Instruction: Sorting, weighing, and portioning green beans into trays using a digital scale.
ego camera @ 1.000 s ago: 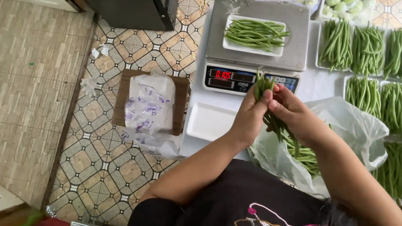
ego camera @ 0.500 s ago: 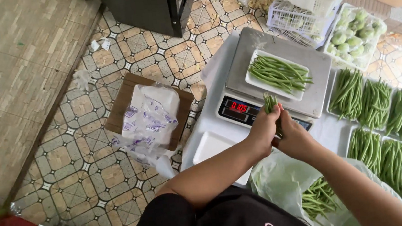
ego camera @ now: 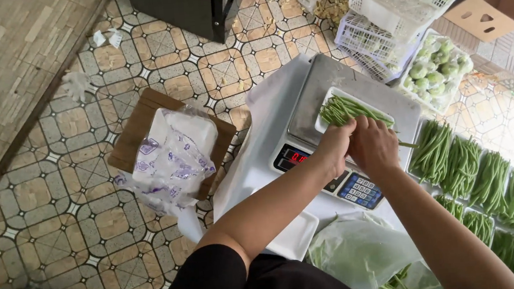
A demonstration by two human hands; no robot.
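Observation:
A grey electronic scale point(ego camera: 303, 99) stands on the tiled floor with a white foam tray point(ego camera: 324, 108) of green beans point(ego camera: 346, 109) on its platform. My left hand point(ego camera: 332, 146) and my right hand point(ego camera: 374, 146) are side by side at the tray's near edge, both closed around a bunch of beans laid onto the pile. A few bean ends stick out to the right of my right hand point(ego camera: 406, 145).
Foam trays filled with green beans point(ego camera: 469, 165) lie right of the scale. A clear bag of loose beans point(ego camera: 368, 256) sits near my lap. A bagged stack of empty trays point(ego camera: 173, 149) rests on a cardboard box. White baskets point(ego camera: 394, 5) and a bag of green fruit point(ego camera: 435, 71) are behind.
Both hands have moved forward from above the bag to the tray on the scale, carrying a bunch of beans. The camera has tilted forward with them.

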